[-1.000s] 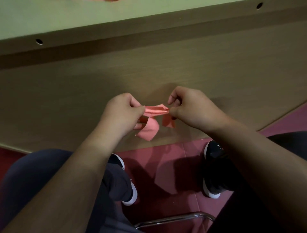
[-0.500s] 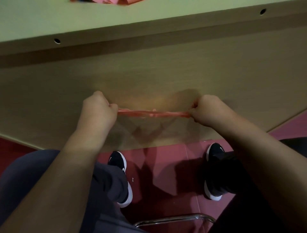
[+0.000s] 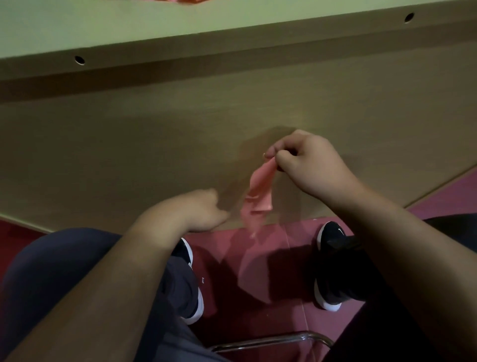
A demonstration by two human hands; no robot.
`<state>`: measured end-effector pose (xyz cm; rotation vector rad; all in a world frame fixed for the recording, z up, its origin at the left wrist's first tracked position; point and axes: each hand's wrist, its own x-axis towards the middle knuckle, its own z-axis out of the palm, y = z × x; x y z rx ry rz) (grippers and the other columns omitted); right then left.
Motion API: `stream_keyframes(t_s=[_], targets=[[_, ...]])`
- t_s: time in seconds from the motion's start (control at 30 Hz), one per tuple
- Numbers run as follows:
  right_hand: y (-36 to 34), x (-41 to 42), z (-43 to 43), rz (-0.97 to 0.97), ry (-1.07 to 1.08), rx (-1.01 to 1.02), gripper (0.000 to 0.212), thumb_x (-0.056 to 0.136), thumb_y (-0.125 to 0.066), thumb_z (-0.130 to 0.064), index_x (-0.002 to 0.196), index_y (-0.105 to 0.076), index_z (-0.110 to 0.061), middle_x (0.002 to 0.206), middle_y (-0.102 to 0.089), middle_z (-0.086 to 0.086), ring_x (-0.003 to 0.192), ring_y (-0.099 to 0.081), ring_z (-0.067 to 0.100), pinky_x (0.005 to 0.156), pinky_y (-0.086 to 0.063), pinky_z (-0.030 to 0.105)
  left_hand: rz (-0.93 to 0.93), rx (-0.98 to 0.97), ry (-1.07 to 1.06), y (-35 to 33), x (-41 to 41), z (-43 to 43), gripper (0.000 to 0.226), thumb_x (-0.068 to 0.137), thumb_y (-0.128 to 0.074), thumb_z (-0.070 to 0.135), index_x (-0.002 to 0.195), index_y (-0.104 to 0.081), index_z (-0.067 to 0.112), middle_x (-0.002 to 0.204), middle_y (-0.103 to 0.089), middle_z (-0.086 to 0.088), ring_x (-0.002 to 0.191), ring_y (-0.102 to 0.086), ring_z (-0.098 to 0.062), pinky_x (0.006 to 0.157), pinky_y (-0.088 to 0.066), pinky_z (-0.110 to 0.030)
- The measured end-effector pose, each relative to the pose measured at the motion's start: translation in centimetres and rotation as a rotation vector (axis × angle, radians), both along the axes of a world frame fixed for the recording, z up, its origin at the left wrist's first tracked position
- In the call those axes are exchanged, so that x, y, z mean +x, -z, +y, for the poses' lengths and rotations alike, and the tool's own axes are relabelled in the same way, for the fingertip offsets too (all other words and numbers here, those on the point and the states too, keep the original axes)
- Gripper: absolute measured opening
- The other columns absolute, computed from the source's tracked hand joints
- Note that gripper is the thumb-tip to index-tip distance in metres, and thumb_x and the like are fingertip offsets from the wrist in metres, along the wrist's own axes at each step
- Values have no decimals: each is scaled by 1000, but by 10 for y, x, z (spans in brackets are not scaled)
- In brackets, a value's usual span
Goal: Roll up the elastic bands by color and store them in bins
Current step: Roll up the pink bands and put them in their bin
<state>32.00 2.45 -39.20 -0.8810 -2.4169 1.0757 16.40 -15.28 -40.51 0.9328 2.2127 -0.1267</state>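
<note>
A pink elastic band (image 3: 259, 196) hangs slack in front of the table's brown front panel. My right hand (image 3: 307, 162) pinches its top end between thumb and fingertips. My left hand (image 3: 204, 210) is lower and to the left, blurred, holding nothing, its fingers loosely curled a little apart from the band's lower part. More pink and orange band material (image 3: 189, 1) shows at the top edge on the table top. No bins are in view.
The pale green table top (image 3: 103, 28) runs across the top, with its brown front panel (image 3: 129, 144) below. My legs and black shoes (image 3: 333, 266) rest on a red floor. A chrome chair bar (image 3: 271, 342) crosses the bottom.
Half a second ago both hands stretched the band taut between them. My left hand has let go and dropped; the band now dangles from my right hand, which rose slightly.
</note>
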Motion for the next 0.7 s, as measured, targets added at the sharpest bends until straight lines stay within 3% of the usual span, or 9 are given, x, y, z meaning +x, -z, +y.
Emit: stream_keyframes(t_s=[0.03,0.1,0.27,0.33,0.53,0.7], targets=[[0,0,-1,16,-21,1,27,93,-59,-16,94,-82,-31,99,-65,-10,91,-64,1,82,-46,15,-26,115,-16,3,2,7,56,98,-65,50,143,-55,18,138,-64,-5,124,-62,-25,97,-48,-28],[-2,0,-4,39,-50,31,29,93,-59,-13,97,-81,-31,98,-63,-10,92,-61,-3,78,-39,7,-111,329,-55,6,7,22,62,96,-69,49,147,-50,20,136,-63,4,121,-61,-17,97,-47,-27],[-8,2,-2,105,-40,15,32,92,-57,-11,101,-82,-30,101,-64,-12,96,-60,-8,81,-36,3,-298,582,-129,18,10,48,18,91,-75,34,108,-74,27,87,-76,8,85,-74,-17,79,-60,-37],[-9,3,0,128,-21,-1,33,92,-57,-11,102,-82,-30,103,-65,-11,98,-62,-3,82,-40,9,-373,619,-181,18,11,51,5,94,-76,22,97,-75,25,82,-75,7,81,-71,-13,74,-55,-31],[-6,5,9,245,50,-98,35,85,-54,-19,99,-84,-30,105,-68,-7,99,-72,11,94,-61,45,-487,723,-276,9,16,62,10,90,-77,10,94,-67,11,83,-67,-5,76,-63,-16,71,-54,-34],[-2,6,16,284,103,-124,34,83,-54,-21,95,-84,-32,106,-67,-5,99,-74,19,91,-62,49,-541,709,-349,-2,17,59,8,96,-74,12,94,-67,16,83,-68,-11,77,-65,-21,71,-60,-34]])
